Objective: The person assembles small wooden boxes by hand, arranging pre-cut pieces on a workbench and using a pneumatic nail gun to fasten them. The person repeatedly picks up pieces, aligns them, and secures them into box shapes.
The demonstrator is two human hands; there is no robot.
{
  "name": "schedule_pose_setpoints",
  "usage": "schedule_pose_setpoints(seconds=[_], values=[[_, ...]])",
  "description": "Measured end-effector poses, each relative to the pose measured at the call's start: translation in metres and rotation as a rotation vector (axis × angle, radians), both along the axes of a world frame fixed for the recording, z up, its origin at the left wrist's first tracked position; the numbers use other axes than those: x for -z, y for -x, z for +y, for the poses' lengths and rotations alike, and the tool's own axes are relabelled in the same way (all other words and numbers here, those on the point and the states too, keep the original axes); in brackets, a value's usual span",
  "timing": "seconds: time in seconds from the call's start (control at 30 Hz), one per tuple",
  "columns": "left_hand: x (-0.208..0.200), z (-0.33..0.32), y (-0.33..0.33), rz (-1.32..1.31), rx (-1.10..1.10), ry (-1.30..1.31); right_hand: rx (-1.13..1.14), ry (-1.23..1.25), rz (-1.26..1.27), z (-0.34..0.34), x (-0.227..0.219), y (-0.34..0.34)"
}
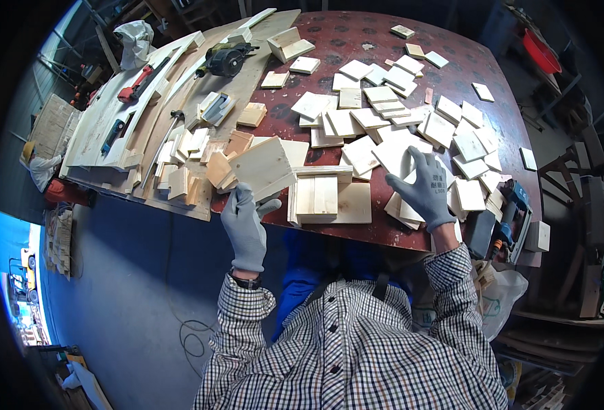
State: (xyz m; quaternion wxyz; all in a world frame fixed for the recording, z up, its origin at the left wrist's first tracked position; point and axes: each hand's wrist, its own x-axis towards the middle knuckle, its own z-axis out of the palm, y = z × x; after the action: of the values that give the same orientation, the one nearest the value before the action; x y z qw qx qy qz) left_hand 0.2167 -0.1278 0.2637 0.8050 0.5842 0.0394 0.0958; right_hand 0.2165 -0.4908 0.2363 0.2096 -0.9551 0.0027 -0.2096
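Observation:
My gloved left hand point(245, 229) is closed at the table's front edge, pinching the lower corner of a thin, square-edged wooden board point(262, 166). The board is tilted up beside several small wood blocks point(218, 169). Just right of it stands a small box-like assembly of wooden pieces point(317, 195), resting on a flat board. Over the pile of loose square wood pieces, my gloved right hand point(426, 188) has its thumb and fingers spread apart. It is at the edge of a pale wood piece point(392, 152); whether it touches that piece, I cannot tell.
Many loose wood pieces point(343, 123) cover the red table point(377, 236). A nail gun point(515, 205) lies at the right front corner. On the left worktop are a dark circular saw point(227, 60), a red-handled tool point(135, 85) and a hammer point(172, 119). A person point(42, 167) is far left.

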Motion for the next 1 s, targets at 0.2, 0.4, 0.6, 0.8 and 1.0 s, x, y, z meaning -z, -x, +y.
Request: schedule_pose_setpoints(seconds=[0.2, 0.4, 0.6, 0.8, 1.0], values=[[0.010, -0.001, -0.001, -0.053, -0.015, -0.040, -0.001, 0.000, -0.015, -0.005, 0.005, 0.001], [0.013, -0.002, 0.005, -0.656, -0.055, -1.211, 0.051, 0.090, -0.053, -0.015, 0.005, 0.004], [0.045, -0.016, 0.006, -0.735, 0.189, -1.482, 0.060, 0.069, -0.066, -0.022, 0.010, 0.013], [0.056, -0.025, 0.004, -0.697, 0.163, -1.589, 0.056, 0.002, 0.014, -0.021, 0.014, 0.020], [0.048, -0.031, 0.002, -0.542, 0.215, -1.455, -0.042, 0.007, 0.002, -0.003, 0.009, 0.024]])
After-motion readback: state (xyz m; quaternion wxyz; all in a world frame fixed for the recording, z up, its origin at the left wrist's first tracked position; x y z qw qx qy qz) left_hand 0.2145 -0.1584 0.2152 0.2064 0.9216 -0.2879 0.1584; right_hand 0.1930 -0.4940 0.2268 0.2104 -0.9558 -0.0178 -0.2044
